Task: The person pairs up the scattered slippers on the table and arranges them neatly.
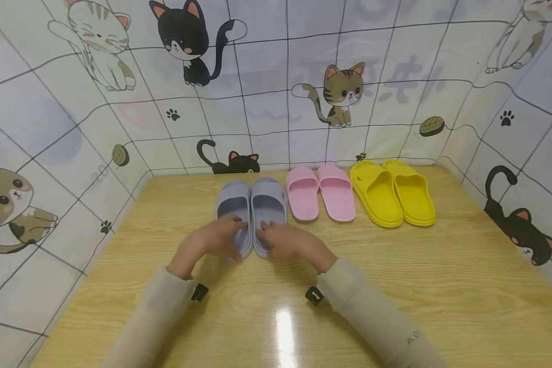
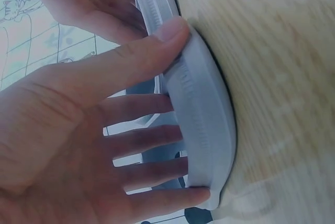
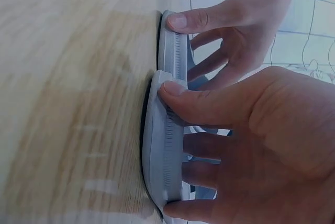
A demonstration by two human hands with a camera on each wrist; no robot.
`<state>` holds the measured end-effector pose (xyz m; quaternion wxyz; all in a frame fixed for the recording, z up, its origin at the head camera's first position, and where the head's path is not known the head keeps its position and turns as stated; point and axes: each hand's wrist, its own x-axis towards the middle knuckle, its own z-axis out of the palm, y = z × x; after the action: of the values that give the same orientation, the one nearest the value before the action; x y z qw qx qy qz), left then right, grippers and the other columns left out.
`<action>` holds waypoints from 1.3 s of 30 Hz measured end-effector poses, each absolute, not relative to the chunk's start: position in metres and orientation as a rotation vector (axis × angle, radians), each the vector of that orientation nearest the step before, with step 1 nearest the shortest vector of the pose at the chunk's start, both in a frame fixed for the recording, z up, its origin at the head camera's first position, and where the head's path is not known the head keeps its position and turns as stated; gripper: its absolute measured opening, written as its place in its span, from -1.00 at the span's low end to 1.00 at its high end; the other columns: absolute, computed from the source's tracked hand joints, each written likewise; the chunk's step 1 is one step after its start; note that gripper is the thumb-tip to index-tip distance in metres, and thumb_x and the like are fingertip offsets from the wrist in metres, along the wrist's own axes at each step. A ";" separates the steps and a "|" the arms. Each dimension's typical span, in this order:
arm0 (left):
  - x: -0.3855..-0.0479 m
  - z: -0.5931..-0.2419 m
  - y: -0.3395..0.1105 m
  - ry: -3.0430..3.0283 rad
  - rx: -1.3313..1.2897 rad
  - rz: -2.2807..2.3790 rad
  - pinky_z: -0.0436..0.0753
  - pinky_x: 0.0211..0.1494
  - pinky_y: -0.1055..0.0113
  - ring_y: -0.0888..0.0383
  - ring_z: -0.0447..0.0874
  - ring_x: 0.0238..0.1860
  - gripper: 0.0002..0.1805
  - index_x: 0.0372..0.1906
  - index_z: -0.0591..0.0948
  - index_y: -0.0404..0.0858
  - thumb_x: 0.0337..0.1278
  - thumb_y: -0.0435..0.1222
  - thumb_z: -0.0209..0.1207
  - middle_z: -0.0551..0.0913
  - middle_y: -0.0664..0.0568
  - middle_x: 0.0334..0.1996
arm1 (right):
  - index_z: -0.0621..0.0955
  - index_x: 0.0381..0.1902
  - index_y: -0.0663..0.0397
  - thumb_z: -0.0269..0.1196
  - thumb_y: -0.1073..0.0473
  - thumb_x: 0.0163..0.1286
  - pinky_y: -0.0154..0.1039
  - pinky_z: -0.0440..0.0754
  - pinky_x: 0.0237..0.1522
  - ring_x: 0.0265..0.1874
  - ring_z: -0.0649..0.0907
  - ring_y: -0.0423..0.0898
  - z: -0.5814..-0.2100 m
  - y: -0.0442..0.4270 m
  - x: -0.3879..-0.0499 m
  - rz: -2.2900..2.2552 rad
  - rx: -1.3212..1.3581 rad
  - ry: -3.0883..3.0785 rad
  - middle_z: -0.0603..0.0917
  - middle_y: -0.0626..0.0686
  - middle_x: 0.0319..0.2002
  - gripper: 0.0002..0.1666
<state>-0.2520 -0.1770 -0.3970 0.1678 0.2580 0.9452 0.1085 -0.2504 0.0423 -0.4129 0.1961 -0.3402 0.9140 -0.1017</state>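
Note:
Two grey slippers stand side by side, flat on the wooden table, toes toward the wall. At the heel of the left grey slipper [image 1: 233, 193], my left hand [image 1: 216, 236] holds the edge. Its thumb [image 2: 170, 30] lies on the outer side of the heel while the other fingers reach over the rim. My right hand [image 1: 287, 240] holds the heel of the right grey slipper [image 1: 268, 189] likewise, its thumb [image 3: 175, 88] against the outer edge. Fingertips behind the rims are mostly hidden in both wrist views.
Right of the grey pair stand pink slippers [image 1: 302, 197], then yellow clogs [image 1: 386, 204], lined up near the back edge. A cat-printed wall covering [image 1: 267, 112] encloses the back and sides of the table [image 1: 441, 286].

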 end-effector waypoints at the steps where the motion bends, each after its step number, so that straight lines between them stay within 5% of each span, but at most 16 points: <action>1: -0.253 -0.397 -0.177 2.689 0.732 0.314 0.39 0.54 -0.15 -0.27 0.39 0.46 -0.02 0.49 0.40 -0.34 -0.06 -0.17 0.57 0.38 -0.32 0.48 | 0.26 0.61 0.10 0.29 0.15 0.44 0.11 0.14 0.64 0.63 0.14 0.25 -0.413 0.042 -0.252 -0.289 -0.950 2.560 0.08 0.28 0.64 -0.15; 22: -0.259 -0.403 -0.178 2.718 0.789 0.275 0.36 0.55 -0.19 -0.35 0.36 0.48 -0.24 0.47 0.42 -0.36 0.20 -0.25 0.41 0.37 -0.41 0.48 | 0.33 0.58 -0.02 0.35 0.09 0.42 0.05 0.20 0.63 0.61 0.23 0.16 -0.414 0.037 -0.262 -0.287 -0.876 2.629 0.18 0.16 0.63 -0.17; 39: -0.263 -0.407 -0.181 2.725 0.797 0.279 0.32 0.58 -0.16 -0.34 0.31 0.51 -0.27 0.47 0.42 -0.38 0.25 -0.25 0.38 0.31 -0.42 0.51 | 0.46 0.49 -0.11 0.41 0.05 0.38 0.14 0.51 0.42 0.46 0.47 0.13 -0.417 0.036 -0.263 -0.303 -0.848 2.730 0.46 0.13 0.49 -0.25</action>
<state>-0.2629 -0.1809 -0.4074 0.1439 0.2765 0.9452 0.0969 -0.2634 0.0363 -0.4174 0.1330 -0.2923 0.9413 -0.1044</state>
